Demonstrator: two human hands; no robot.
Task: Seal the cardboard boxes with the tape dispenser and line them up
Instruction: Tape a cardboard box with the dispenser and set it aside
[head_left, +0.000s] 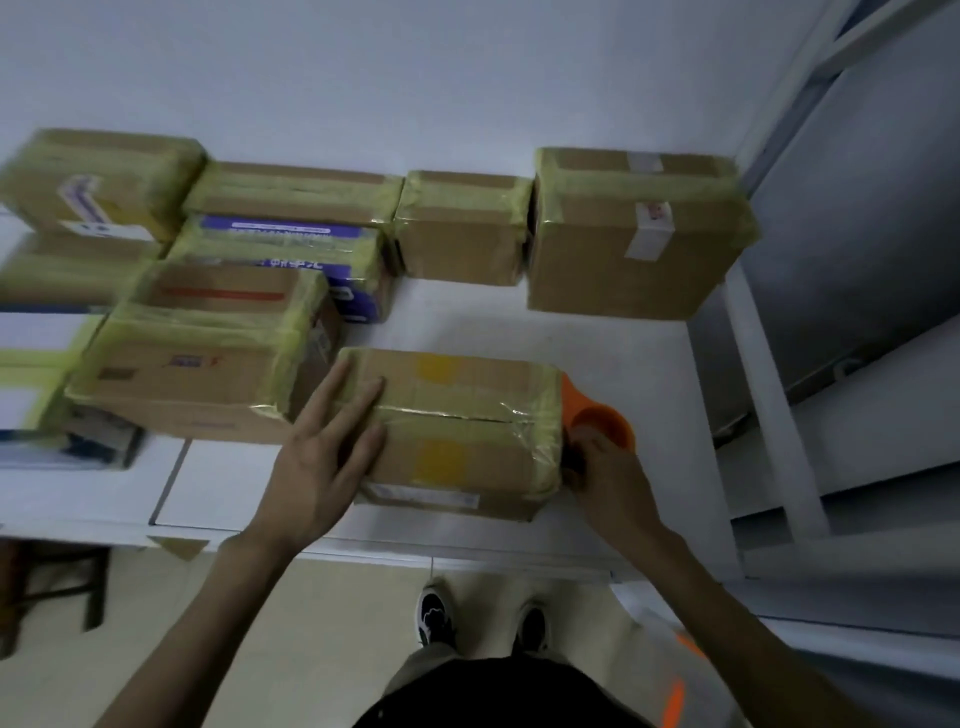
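A taped carton (197, 374) sits on the white table (467, 322), touching the left end of the near box (467, 415), with a purple box (291, 249) behind it. A person's left hand (322, 457) rests flat on the near box's left end, fingers straight and spread. That box, bound in yellowish tape, lies near the table's front edge. Beyond it, well apart, stand a small box (462, 234) and, further right, a large box (634, 234). At the near box's right end, the right hand (608, 478) grips an orange dispenser (597, 415) held against the box.
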